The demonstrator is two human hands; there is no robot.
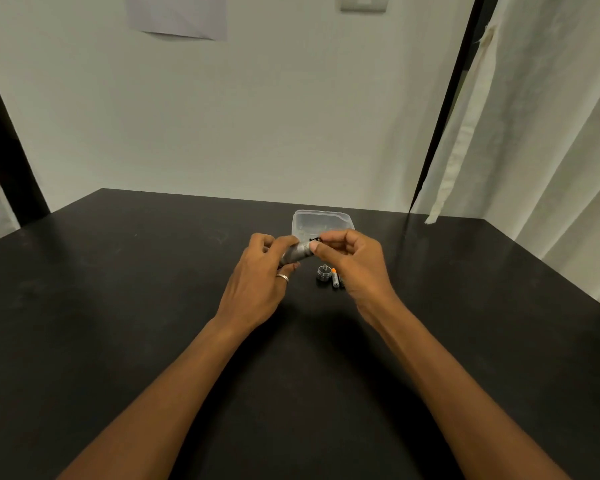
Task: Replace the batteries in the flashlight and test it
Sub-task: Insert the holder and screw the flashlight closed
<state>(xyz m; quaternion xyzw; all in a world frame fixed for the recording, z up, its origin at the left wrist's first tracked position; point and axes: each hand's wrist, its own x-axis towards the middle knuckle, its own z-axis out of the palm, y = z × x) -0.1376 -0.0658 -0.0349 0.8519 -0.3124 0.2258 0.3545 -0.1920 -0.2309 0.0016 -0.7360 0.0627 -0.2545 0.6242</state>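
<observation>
My left hand grips a silver knurled flashlight body above the black table; most of the body is hidden in the fingers. At its open right end, my right hand pinches a small black part, likely the battery holder. The flashlight's tail cap, spring upward, stands on the table below my hands. Beside it lies a battery with an orange tip, and another one is partly hidden behind my right hand.
A clear plastic container sits just behind my hands on the black table. A white wall rises at the table's far edge. A pale curtain hangs at the right.
</observation>
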